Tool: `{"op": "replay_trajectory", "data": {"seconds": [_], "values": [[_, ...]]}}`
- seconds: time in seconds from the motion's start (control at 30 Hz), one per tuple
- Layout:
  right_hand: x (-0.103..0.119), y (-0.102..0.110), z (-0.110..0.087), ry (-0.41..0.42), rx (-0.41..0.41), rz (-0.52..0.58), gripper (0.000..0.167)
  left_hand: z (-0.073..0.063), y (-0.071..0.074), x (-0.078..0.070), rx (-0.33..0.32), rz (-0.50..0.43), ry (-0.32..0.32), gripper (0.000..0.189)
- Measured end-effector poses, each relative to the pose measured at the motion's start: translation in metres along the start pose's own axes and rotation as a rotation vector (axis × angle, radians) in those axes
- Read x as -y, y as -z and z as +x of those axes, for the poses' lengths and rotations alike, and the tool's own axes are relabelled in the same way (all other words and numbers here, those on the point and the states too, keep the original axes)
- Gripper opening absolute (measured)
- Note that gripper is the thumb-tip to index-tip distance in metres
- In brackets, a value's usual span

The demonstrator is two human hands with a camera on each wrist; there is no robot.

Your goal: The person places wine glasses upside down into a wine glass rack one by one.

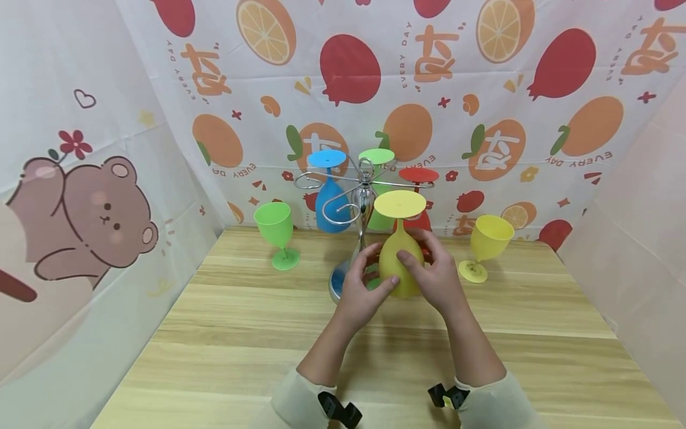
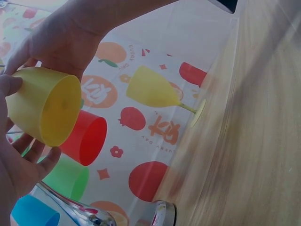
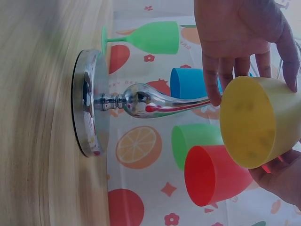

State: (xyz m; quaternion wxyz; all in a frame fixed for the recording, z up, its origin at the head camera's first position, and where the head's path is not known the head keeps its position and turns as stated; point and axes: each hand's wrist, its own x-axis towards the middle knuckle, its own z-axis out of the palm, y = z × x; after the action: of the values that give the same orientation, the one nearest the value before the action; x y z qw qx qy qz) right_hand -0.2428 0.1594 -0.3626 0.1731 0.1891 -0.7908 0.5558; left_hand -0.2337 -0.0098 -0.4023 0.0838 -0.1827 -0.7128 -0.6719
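Observation:
Both hands hold an upside-down yellow goblet [image 1: 402,256] at the front right of a chrome goblet rack [image 1: 367,199]. My left hand [image 1: 360,293] grips the left side of its bowl, thumb on the front. On the other side, my right hand [image 1: 436,275] curls around the bowl, its thumb also on the front. The open mouth of the yellow bowl [image 3: 247,122] shows in the right wrist view. Blue [image 1: 329,205], green [image 1: 377,157] and red [image 1: 419,174] goblets hang upside down from the rack. Whether the yellow stem sits in a rack arm I cannot tell.
An upright green goblet [image 1: 275,226] stands on the wooden table [image 1: 241,339] left of the rack. Another yellow goblet [image 1: 490,238] stands upright to the right. The rack's round base [image 3: 87,103] rests on the table, before a fruit-print cloth [image 1: 351,68].

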Motion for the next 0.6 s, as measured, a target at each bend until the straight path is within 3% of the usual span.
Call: {"op": "replay_trajectory", "data": {"seconds": [0.6], "values": [[-0.0072, 0.0026, -0.008, -0.028, -0.015, 0.096, 0.039, -0.0038, -0.0034, -0.0002, -0.005, 0.061, -0.046, 0.061]]}}
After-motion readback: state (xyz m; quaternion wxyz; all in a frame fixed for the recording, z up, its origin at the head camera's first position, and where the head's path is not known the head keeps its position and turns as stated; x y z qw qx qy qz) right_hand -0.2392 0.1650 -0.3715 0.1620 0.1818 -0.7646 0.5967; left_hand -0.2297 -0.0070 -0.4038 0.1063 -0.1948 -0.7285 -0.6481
